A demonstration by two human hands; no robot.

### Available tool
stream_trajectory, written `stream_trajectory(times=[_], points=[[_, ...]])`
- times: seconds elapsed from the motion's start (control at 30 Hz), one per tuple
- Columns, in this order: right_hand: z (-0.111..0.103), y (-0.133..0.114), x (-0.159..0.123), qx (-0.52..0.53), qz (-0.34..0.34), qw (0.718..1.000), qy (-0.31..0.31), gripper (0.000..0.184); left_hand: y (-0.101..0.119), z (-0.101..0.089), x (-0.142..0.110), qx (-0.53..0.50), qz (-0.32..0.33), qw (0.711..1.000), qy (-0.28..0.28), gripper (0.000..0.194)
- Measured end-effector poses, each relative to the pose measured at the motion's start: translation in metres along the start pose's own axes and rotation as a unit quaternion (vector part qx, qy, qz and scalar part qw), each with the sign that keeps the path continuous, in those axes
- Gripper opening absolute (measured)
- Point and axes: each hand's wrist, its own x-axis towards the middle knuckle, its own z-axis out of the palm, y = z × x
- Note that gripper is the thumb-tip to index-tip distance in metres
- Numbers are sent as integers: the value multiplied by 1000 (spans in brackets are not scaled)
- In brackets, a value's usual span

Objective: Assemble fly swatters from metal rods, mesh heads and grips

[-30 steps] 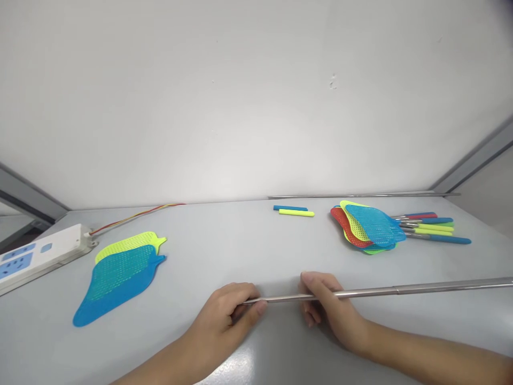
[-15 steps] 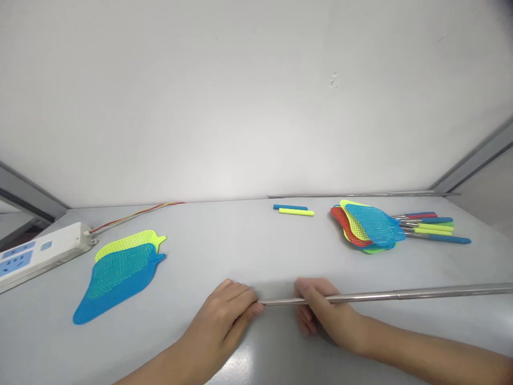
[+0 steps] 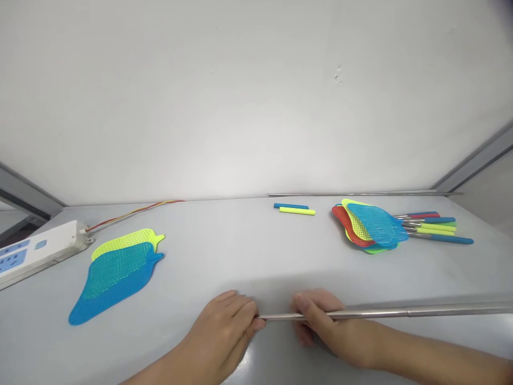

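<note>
A thin metal telescopic rod (image 3: 372, 313) runs sideways across the front of the table, its thicker sections toward the right edge of the view. My left hand (image 3: 228, 331) is closed around its thin left end, hiding the tip. Farther right along the rod, my right hand (image 3: 324, 323) grips it between thumb and fingers; some of those fingers are blurred. Left of my hands lie two loose fly swatter heads, a blue one (image 3: 116, 286) overlapping a yellow one (image 3: 132, 239). Beyond my hands are a blue handle sleeve (image 3: 291, 206) and a yellow one (image 3: 297, 211).
A pile of fly swatters (image 3: 372, 224) with coloured handles lies at the right. Another metal rod (image 3: 360, 194) rests along the wall. A white power strip (image 3: 52, 248) with a red and yellow cord (image 3: 136, 213) is at the left.
Both hands and the rod have shifted slightly down in the view, nearer the table's front. Both hands keep their hold, and the view itself has moved a little.
</note>
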Motion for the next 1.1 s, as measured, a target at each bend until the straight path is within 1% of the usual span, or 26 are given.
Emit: stream_trajectory(times=[0.1, 0.27, 0.33, 0.47, 0.63, 0.8, 0.9, 1.0, 1.1], points=[[2, 2, 0, -6, -17, 1000, -4, 52, 1, -1, 1, -4, -8, 1000, -24, 25], [7, 9, 3, -36, -104, 994, 10, 46, 1, -2, 0, -22, -13, 998, -65, 25], [8, 10, 4, -42, -119, 992, 10, 45, 2, -3, -1, -32, -15, 997, -72, 24], [7, 9, 4, -47, -117, 992, -1, 44, 2, -4, 0, -42, -22, 995, -91, 24], [2, 2, 2, -85, -150, 985, -32, 36, 2, -6, 3, -57, -28, 990, -130, 23], [-1, -3, 1, -95, -167, 980, -48, 32, 3, -9, 1, -74, -28, 987, -143, 23], [0, -1, 2, -91, -176, 979, -47, 31, 4, -10, 0, -78, -26, 985, -152, 24], [2, 4, 4, -81, -178, 980, -36, 33, 4, -10, 2, -77, -30, 986, -144, 24], [4, 9, 5, -60, -153, 986, -10, 39, 5, -8, 4, -73, -35, 988, -129, 25]])
